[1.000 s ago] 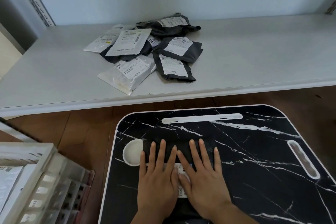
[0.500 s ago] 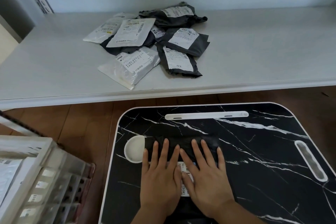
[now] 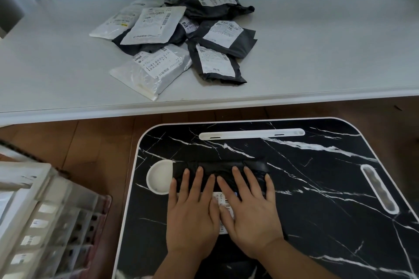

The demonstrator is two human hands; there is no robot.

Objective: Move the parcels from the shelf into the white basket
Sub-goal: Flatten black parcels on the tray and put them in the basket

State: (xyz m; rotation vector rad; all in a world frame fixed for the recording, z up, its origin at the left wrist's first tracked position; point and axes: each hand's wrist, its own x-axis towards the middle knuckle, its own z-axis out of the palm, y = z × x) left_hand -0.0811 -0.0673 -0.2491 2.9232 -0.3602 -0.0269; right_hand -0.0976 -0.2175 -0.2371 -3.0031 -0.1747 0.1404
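While parcels (image 3: pixel 179 45) lie heaped on the shelf (image 3: pixel 317 56) beyond the desk (image 3: pixel 317 188), both hands, left (image 3: pixel 191 217) and right (image 3: pixel 250 215), press flat, fingers spread, on a black parcel (image 3: pixel 217 169) there.

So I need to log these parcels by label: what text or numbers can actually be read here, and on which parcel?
"501-": label of the black parcel under the left hand and right hand, on the marble tray.
"1": label of the white parcel on top of the shelf pile.
All other label print and barcodes: too small or blurred to read.
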